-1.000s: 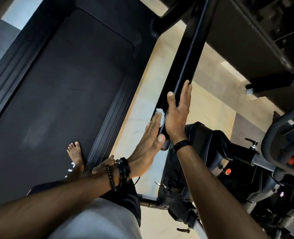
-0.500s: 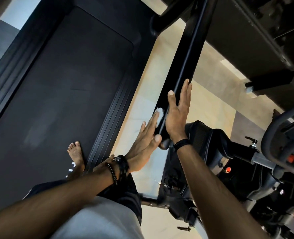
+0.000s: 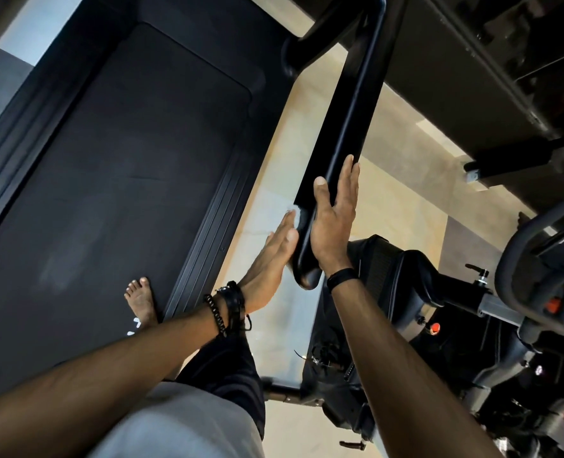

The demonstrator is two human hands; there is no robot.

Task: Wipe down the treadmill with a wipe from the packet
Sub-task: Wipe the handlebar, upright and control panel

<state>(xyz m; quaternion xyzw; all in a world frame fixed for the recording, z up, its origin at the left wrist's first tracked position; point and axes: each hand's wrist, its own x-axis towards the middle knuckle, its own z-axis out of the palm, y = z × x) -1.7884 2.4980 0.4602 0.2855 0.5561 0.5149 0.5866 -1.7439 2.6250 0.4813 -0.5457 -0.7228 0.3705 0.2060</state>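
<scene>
While I watched through the head camera, the left hand (image 3: 269, 259) lay flat with straight fingers, pressing a small crumpled white wipe (image 3: 296, 215) against the inner side of the long black treadmill handrail (image 3: 346, 133), near its rounded end. The right hand (image 3: 335, 213) lay along the rail's outer side, fingers extended, thumb over the top, so its grip was loose rather than curled tight. Below lay the dark rubber treadmill belt (image 3: 108, 166), a bare foot (image 3: 141, 302) standing on it. A black exercise bike (image 3: 439, 309) stood just beside the rail.

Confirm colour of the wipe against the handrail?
White; the wipe shows under the left hand fingertips, head view.
</scene>
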